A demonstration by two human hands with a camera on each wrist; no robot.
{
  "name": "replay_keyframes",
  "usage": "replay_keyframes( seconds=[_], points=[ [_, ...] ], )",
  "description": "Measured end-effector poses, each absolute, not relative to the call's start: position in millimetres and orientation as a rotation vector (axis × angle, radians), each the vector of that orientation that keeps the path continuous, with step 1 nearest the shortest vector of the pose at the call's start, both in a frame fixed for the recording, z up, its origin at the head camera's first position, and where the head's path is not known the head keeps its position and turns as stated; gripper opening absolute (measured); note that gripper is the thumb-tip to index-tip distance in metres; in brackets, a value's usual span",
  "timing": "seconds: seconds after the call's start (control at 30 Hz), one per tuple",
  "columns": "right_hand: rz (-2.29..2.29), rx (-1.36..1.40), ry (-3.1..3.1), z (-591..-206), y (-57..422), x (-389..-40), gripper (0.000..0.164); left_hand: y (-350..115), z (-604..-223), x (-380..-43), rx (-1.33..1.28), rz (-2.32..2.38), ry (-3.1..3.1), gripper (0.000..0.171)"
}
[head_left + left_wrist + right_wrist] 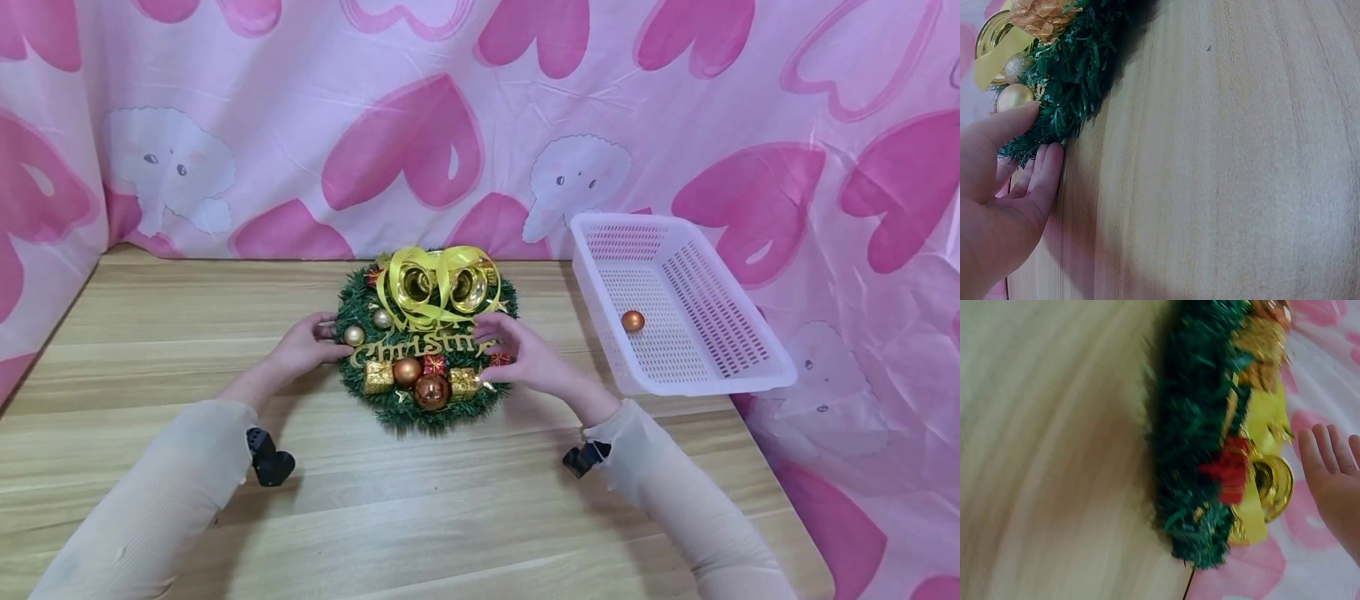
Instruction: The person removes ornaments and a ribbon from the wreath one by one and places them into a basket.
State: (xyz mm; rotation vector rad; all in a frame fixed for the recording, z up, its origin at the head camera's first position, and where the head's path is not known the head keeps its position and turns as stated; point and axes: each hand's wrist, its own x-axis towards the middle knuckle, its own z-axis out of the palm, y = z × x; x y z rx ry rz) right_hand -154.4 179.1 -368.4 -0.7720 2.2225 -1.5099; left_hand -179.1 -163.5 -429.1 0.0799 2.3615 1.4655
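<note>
A green Christmas wreath (pixel 420 419) lies on the wooden table, carrying gold "Christmas" lettering, two gold bells (pixel 467 290) with yellow ribbon at the far side, and baubles and small gift boxes at the near side. At its left rim my left hand (pixel 303 346) grips it. In the left wrist view the thumb (pixel 1019 120) lies on top by a gold bauble (pixel 1015 97), with the fingers at the underside of the greenery. Over the right part of the wreath hovers my right hand (pixel 528 358), fingers extended and holding nothing; the right wrist view shows it apart from the decorations.
To the right, a white plastic basket (pixel 712 387) stands at the table's edge with one copper bauble (pixel 633 322) inside. Behind and around the table (pixel 420 517) hangs a pink heart-print cloth (pixel 285 125).
</note>
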Motion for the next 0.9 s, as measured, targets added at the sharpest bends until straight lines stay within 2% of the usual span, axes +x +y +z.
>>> replay_keyframes(
  seconds=[0.37, 0.9],
  points=[
    [-1.215, -0.873, 2.391, -386.5, 154.0, -142.6, 0.083, -163.8, -429.5, -179.3, 0.062, 1.475, 2.35, 0.081],
    [-0.968, -0.985, 2.559, -402.8, 135.8, -137.5, 0.074, -164.1, -430.4, -179.2, 0.054, 1.487, 2.351, 0.082]
  ],
)
